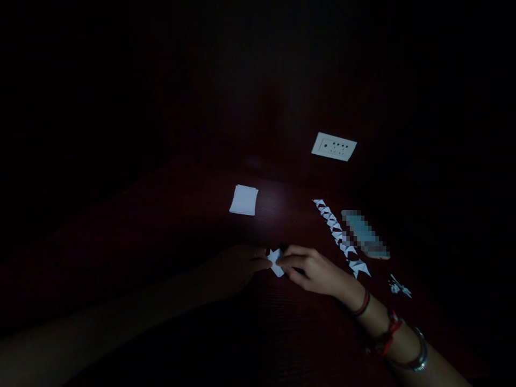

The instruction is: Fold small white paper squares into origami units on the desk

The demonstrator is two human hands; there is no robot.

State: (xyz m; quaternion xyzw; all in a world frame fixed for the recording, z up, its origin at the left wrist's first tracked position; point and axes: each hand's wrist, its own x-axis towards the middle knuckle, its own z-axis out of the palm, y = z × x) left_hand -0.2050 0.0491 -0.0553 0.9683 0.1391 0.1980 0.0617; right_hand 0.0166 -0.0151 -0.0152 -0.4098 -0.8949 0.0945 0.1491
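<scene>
A small white folded paper (276, 262) with pointed corners is between my two hands, just above or on the dark reddish table. My left hand (244, 265), deep in shadow, pinches its left edge. From the other side my right hand (310, 270) grips the paper with thumb and fingers. Beyond them lies a stack of white square paper sheets (244, 200). To the right, a row of folded white paper pieces (335, 228) runs diagonally away from me; the nearest piece lies slightly apart from the others.
A phone-like flat object (365, 234), blurred out by pixels, lies right of the folded row. Nearer me is a little heap of thin white bits (399, 286). A white socket plate (334, 147) is on the wall behind the table (278, 209). Most surroundings are too dark to make out.
</scene>
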